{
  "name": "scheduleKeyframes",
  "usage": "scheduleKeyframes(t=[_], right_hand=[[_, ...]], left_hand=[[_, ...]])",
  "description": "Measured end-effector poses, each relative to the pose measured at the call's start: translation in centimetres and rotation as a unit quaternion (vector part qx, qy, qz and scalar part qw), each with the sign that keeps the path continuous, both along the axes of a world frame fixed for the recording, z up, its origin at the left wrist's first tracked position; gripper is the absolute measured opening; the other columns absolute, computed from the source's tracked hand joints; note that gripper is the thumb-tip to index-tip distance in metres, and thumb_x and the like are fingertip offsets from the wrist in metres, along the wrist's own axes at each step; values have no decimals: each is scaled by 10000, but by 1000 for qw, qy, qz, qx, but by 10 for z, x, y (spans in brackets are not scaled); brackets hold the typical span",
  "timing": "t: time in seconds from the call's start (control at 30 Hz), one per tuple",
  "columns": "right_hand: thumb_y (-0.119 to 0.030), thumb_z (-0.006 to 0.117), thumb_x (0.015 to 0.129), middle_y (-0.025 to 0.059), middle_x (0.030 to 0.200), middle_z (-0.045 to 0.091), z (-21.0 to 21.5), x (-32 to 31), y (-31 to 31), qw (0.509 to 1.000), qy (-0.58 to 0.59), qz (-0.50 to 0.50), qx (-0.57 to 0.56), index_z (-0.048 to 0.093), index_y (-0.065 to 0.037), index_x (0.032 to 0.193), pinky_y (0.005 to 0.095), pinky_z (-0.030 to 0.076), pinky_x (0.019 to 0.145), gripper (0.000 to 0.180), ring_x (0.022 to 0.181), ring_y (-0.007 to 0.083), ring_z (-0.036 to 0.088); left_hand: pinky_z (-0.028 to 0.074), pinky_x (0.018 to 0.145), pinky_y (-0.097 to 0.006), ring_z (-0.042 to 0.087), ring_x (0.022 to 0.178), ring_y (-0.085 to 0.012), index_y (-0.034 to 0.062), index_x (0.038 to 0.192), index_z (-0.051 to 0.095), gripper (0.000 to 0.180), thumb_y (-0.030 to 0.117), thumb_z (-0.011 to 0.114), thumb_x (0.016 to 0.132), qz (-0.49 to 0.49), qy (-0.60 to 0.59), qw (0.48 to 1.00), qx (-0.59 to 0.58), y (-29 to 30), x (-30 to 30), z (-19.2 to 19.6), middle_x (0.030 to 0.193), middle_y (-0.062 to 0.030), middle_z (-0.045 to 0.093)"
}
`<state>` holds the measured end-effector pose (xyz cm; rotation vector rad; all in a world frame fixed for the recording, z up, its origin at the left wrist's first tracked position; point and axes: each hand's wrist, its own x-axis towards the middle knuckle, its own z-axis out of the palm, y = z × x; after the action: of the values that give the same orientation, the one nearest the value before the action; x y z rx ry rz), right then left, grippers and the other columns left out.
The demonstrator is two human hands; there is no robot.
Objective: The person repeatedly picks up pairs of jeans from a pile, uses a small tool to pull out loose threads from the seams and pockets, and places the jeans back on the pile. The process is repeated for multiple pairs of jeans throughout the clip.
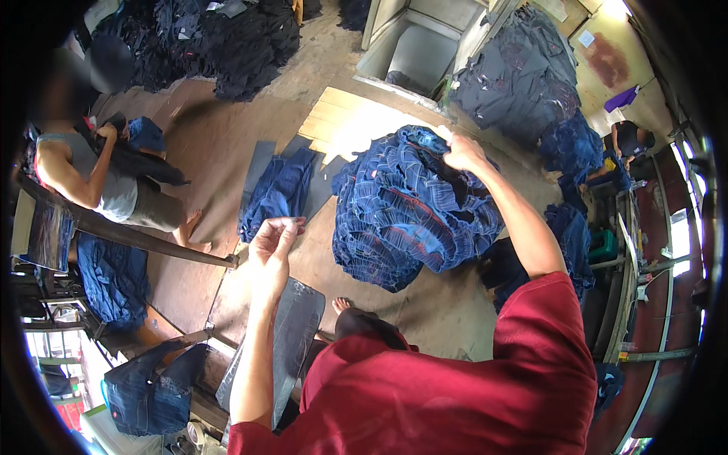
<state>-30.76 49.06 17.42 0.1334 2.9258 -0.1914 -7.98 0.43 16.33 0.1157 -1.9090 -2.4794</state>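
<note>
A big bundle of blue denim garments (413, 208), with frayed edges and reddish seams showing, is in front of me right of centre. My right hand (464, 152) is at its upper right edge, fingers closed on the denim; glare blurs the fingertips. Left of the bundle and apart from it, my left hand (274, 241) is raised with thumb and fingers pinched together. Whether something small sits in that pinch is too fine to make out. Beyond the left hand, folded blue jeans (280, 186) lie on the floor over dark flat pieces.
Dark garments (220, 49) are heaped at the far left, grey-black ones (519, 72) at the far right. A person (102, 163) stands at left handling dark cloth; another person (623, 148) is at far right. A dark board (292, 326) stands beside my left forearm. Jeans (155, 390) hang lower left.
</note>
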Motion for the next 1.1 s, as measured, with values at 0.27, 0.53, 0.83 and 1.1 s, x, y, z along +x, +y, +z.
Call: scheduleKeyframes(t=[0.27,0.53,0.83,1.1], right_hand=[[-507,647,986,321,1330,728,122,-86,43,901,336,-223,-158,663,21,1394,542,519,1102,668,1290,486,686],[-237,959,842,111,888,672,253,-56,-171,739,614,212,-180,588,-38,1090,406,581,771,489,838,286,724],[61,787,767,231,1163,626,7,100,-340,797,377,315,-353,543,11,1342,491,558,965,627,1102,434,662],[1,769,797,277,1268,571,-179,286,-285,888,64,365,-273,504,82,1333,531,532,1029,604,1177,486,605]], left_hand=[[553,1016,-306,703,1065,-116,9,1155,721,124,119,701,1101,-14,34,997,-65,4,-28,67,1185,-113,789],[431,801,-272,504,825,-115,30,1298,771,644,606,534,1133,-35,238,945,-221,65,-115,205,967,20,652],[597,1019,-494,770,1040,-299,81,1183,757,316,340,578,1151,21,-30,888,459,-24,-157,35,1153,-112,815],[581,1038,-523,754,1102,-307,142,1327,712,390,458,580,1140,246,-278,799,472,-7,48,-180,1236,-65,792]])
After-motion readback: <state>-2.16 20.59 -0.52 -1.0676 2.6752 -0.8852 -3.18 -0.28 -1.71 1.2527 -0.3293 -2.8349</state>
